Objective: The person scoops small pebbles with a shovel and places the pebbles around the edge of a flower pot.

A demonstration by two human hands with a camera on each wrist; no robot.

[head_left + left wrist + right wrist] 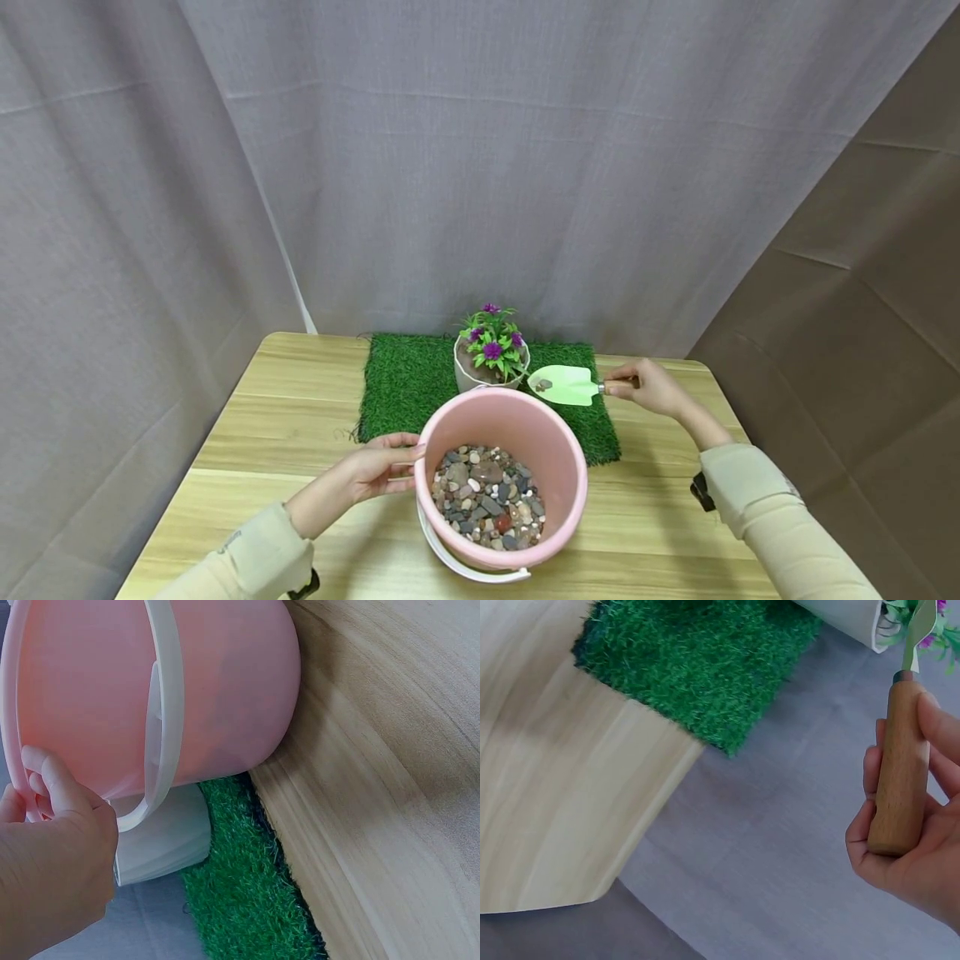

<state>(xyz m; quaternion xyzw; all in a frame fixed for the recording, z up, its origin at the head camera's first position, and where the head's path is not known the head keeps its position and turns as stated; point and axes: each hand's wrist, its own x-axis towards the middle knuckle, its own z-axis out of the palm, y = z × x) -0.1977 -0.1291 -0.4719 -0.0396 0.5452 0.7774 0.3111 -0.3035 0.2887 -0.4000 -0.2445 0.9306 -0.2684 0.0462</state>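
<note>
My left hand (378,467) pinches the rim of a pink bucket (502,408), thumb on one side and fingers on the other. Pebbles (487,500) of mixed colours cover the bucket's bottom. My right hand (651,386) grips the wooden handle (901,769) of a light green trowel (573,386). A few small stones lie on the trowel's blade, whose tip is beside the white flowerpot (468,382). In the pot stands a plant (491,337) with purple flowers and green leaves, set in brown filling. The bucket hides the pot's lower front.
A green artificial grass mat (408,375) lies under the pot and partly behind the bucket. The bucket's white handle (465,571) hangs down at its near side. The wooden table (300,400) reaches back to a grey curtain (450,167); a brown cloth (847,308) hangs at the right.
</note>
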